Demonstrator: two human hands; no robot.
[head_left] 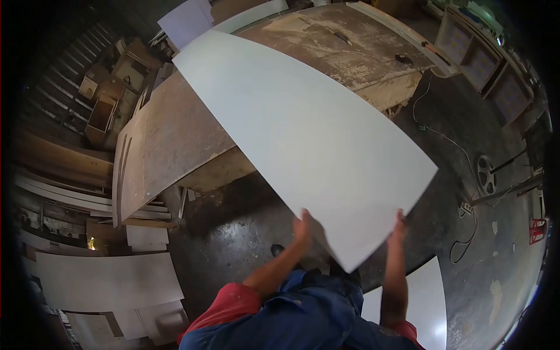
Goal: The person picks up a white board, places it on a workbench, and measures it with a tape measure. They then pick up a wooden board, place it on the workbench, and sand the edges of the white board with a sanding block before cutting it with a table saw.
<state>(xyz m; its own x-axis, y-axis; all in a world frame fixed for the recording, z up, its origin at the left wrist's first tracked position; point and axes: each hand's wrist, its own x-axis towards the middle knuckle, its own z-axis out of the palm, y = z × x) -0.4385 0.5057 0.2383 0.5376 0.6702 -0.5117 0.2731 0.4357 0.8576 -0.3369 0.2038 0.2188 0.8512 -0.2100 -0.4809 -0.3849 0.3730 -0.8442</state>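
A dim woodworking shop with a dark, stained concrete floor (233, 239) fills the head view. At its middle stands a dusty brown workbench (169, 140). Beyond the workbench is a second top (350, 46), caked with pale sawdust. Left of the workbench, offcuts and white boards (105, 280) lie stacked low down, and to its right a thin cable (461, 157) trails across the floor past a small spoked wheel (485, 174).

The large white panel (309, 134) slants from the far corner of the workbench out past its near right edge. Its far part lies over the top, though whether it rests there or hangs just above cannot be told. Its near end juts over open floor, clear of the workbench.

The left hand (303, 226) is clamped on the near edge toward the workbench side, fingers closed over the board. The right hand (399, 224) is clasped around the near corner on the side away from the workbench.

As a judgement, the panel is partway onto the workbench: the far end is there, while the near end is carried in the hands and not yet laid down flat.

The panel is long, thin and plain matte white with clean, straight edges and no visible holes or marks. It looks rigid but awkward because of its span.
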